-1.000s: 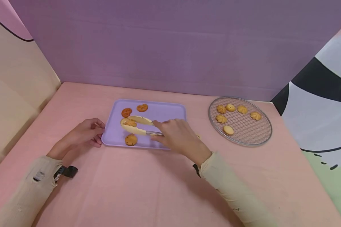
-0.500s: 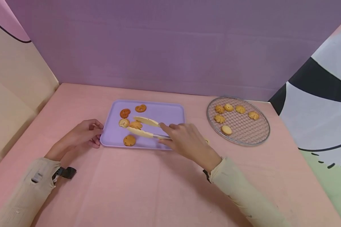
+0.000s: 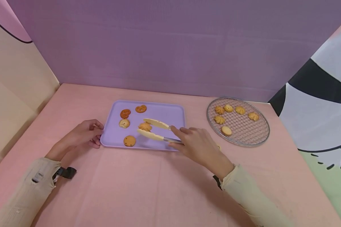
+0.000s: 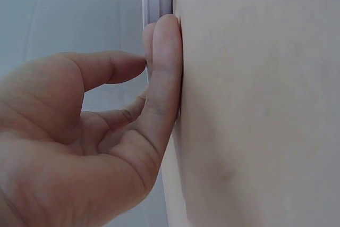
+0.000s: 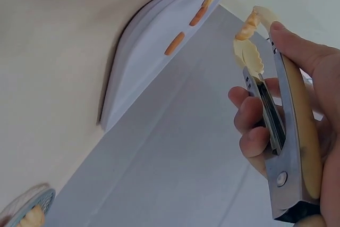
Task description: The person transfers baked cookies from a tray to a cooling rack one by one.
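In the head view my right hand (image 3: 201,143) grips metal tongs with cream scalloped tips (image 3: 151,134). A ridged flower-shaped cookie (image 3: 145,126) sits between those tips, held above the purple tray (image 3: 167,115); the right wrist view shows the cookie (image 5: 247,26) raised at the tongs' end. At the tray's left edge, my left hand (image 3: 86,132) holds the rim between thumb and fingers. Still lying on the tray are two brown pretzel-shaped cookies (image 3: 140,108), a pale round cookie (image 3: 124,123) and a dotted round cookie (image 3: 129,141).
To the right stands a round wire rack (image 3: 244,129) carrying several flower-shaped cookies (image 3: 254,116) and a pale oval cookie (image 3: 226,130). A pink cloth (image 3: 136,189) covers the table. Behind rises a purple backdrop (image 3: 170,47).
The tongs have carried the flower-shaped cookie rightward, away from the pale round cookie, which is now fully uncovered. My right hand has shifted right too. The left hand stays at the tray's edge.
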